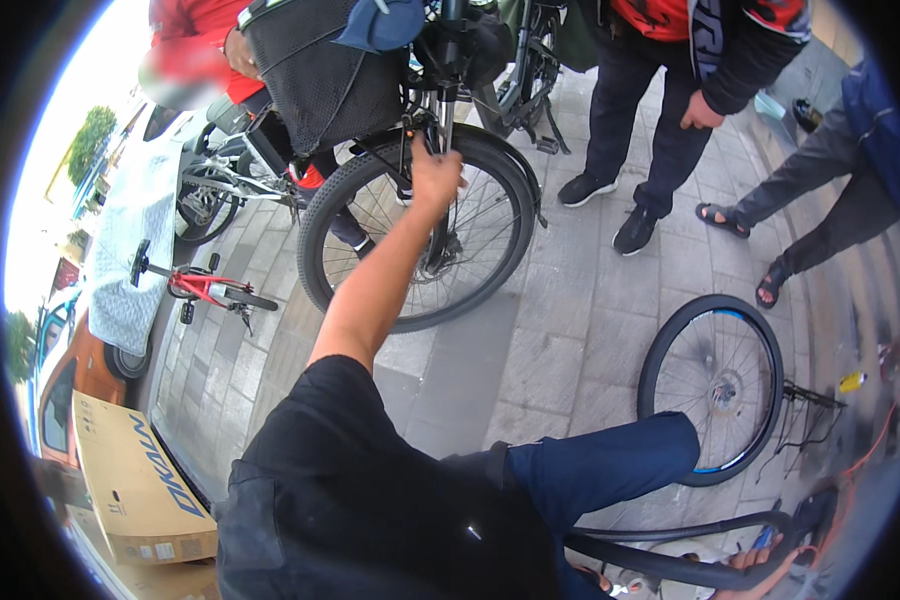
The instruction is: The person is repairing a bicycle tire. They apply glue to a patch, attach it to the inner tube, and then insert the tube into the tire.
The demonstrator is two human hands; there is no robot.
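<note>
A black bicycle with its front wheel (515,255) on the paving stands before me. My left arm stretches to it, and my left hand (437,180) is closed at the front fork (448,112), just above the spokes; part of the grip is hidden. A black basket (315,85) with a mesh pocket is mounted over the wheel, with a blue cap (382,25) on it. At the lower right edge my right hand (760,568), only partly in view, has its fingers curled at a loose black tyre (660,565). My bent knee (630,455) in blue trousers is above that tyre.
A detached wheel (712,390) lies to the right, beside a black rack (810,400). People stand near, their shoes (635,232) and sandals (765,285) close by. A small red bike (205,288), a cardboard box (135,480) and an orange car (90,375) are on the left.
</note>
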